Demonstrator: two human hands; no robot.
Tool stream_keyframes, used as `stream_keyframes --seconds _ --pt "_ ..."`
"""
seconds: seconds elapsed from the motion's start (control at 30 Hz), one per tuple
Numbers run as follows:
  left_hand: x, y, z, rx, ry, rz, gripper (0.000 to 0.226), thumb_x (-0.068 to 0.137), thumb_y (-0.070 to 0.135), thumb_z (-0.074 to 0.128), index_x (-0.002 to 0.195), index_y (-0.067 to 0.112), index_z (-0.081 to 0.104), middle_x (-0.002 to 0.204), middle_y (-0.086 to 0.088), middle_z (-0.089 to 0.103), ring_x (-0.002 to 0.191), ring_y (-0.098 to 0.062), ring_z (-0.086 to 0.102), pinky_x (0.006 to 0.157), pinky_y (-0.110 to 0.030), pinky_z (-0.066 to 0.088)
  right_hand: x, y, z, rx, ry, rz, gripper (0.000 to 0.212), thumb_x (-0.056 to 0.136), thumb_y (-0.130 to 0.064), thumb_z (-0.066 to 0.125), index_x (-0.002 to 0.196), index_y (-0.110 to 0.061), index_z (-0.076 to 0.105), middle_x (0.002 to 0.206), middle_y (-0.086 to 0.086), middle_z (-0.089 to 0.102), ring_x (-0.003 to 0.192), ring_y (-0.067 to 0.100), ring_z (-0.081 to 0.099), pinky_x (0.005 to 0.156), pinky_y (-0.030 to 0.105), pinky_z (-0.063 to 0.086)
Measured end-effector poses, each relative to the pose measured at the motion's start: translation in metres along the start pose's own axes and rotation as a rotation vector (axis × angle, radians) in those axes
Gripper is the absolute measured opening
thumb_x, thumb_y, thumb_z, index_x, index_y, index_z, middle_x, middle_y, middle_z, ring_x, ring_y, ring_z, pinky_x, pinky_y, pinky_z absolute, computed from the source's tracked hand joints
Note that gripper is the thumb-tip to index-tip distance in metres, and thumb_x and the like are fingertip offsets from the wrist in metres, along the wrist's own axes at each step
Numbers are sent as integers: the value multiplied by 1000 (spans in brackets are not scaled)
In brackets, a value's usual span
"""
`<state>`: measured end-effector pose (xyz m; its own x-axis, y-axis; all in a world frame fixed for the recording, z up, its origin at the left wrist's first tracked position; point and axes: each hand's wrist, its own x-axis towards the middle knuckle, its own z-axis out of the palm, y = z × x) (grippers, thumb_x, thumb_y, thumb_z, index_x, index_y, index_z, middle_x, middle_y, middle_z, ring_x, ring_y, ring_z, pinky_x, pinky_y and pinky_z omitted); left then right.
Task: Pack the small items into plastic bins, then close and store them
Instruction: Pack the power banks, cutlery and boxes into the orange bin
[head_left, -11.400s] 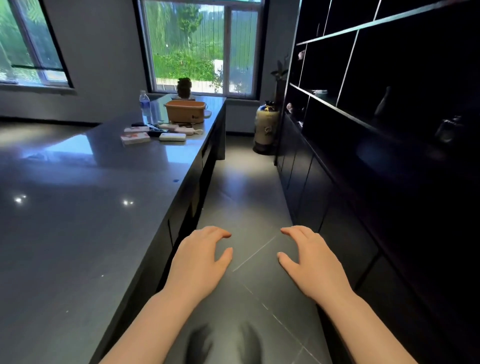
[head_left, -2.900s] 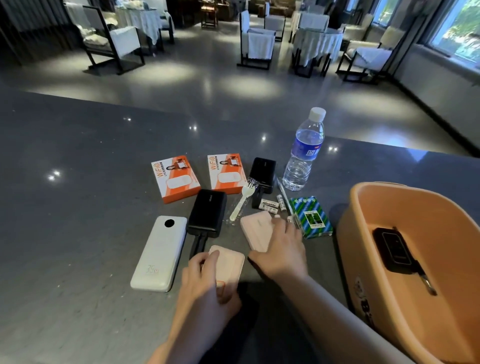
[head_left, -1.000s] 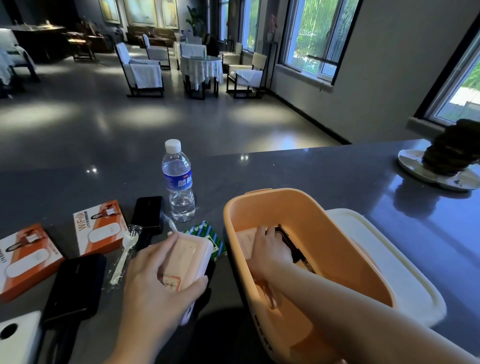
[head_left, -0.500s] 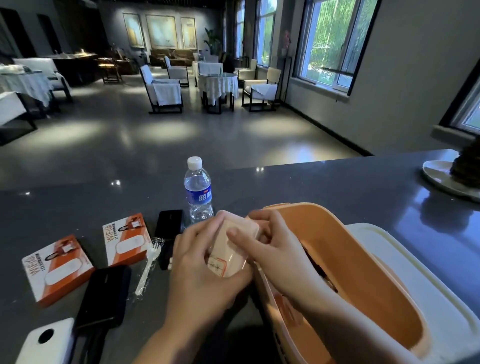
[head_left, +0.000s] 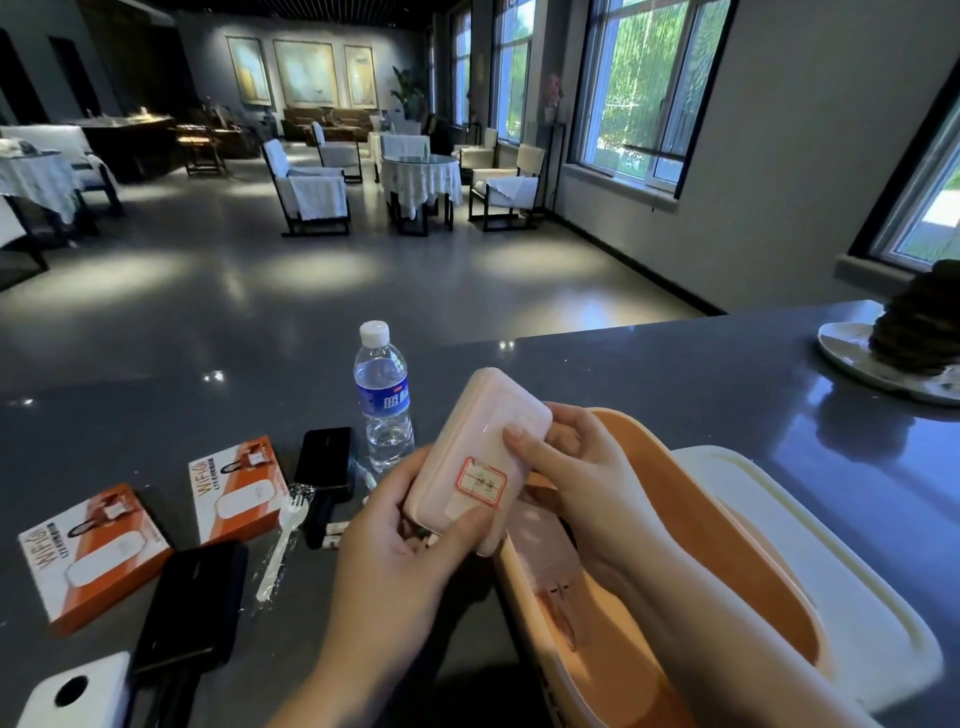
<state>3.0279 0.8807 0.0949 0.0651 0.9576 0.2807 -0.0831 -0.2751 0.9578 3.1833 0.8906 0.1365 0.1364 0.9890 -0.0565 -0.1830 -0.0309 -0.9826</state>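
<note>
Raised since half a second ago, the pink power bank (head_left: 478, 457) sits in your two-handed grip, left hand (head_left: 410, 525) and right hand (head_left: 571, 467) both curled round it, long axis toward 1 o'clock; the orange bin (head_left: 727, 551) lies at 4 o'clock, right hand nearer.

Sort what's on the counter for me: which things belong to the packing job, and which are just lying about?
Job:
pink power bank, held by left hand and right hand
orange bin
white lid
orange WiFi boxes
black power bank
white power bank

Lying about, probably:
water bottle
plastic fork
plate with dark object
</note>
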Motion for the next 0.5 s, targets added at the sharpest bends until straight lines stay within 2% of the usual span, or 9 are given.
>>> stream_keyframes --seconds 0.1,0.17,0.23,0.27,0.33,0.4,0.43,0.5 --pt "-3 -2 7 157 86 129 56 72 14 80 111 49 60 109 22 67 98 1 65 77 -17 53 -7 8 14 -35 58 -72 67 61 -43 82 118 -25 51 108 -5 67 92 7 70 68 27 59" --pt "-4 -3 13 269 113 203 65 72 17 81 113 60 54 114 31 62 104 6 60 83 -22 54 -9 10 20 23 52 -117 77 52 -46 86 118 -29 50 106 -5 68 93 7 70 69 24 58" --pt "-3 -4 18 310 99 210 65 70 31 80 120 60 50 118 32 59 109 7 58 88 -32 53 -8 6 18 -5 80 -132 80 49 -48 87 119 -28 53 106 -2 69 93 11 70 72 29 59" --pt "-2 -4 21 317 68 194 65 69 40 77 123 59 47 120 32 58 109 7 57 88 -32 53 -6 3 14 -31 98 -139 78 50 -47 87 119 -28 55 104 -2 70 91 12 71 72 30 59" --pt "1 -6 21 336 -31 180 66 68 53 71 128 58 43 121 33 57 109 9 57 89 -26 51 4 -4 1 -113 156 -190 67 52 -42 91 111 -32 61 92 -7 70 83 6 70 66 23 57" --pt "3 -12 18 382 -92 171 59 75 64 60 130 56 41 122 34 55 112 10 54 90 -23 48 18 -11 -16 -289 246 -212 71 46 -48 88 109 -38 59 88 -11 67 77 0 67 56 16 53" --pt "3 -16 15 398 -95 158 51 80 65 54 129 57 40 123 36 53 114 11 52 92 -23 47 26 -12 -26 -403 281 -179 83 42 -54 84 117 -39 53 91 -12 64 78 1 66 58 19 55" --pt "4 -29 11 420 -84 105 36 88 60 47 123 64 39 122 43 49 117 15 46 95 -24 42 43 -7 -43 -673 319 -68 99 37 -63 75 125 -40 38 99 -13 60 90 12 65 75 36 56"
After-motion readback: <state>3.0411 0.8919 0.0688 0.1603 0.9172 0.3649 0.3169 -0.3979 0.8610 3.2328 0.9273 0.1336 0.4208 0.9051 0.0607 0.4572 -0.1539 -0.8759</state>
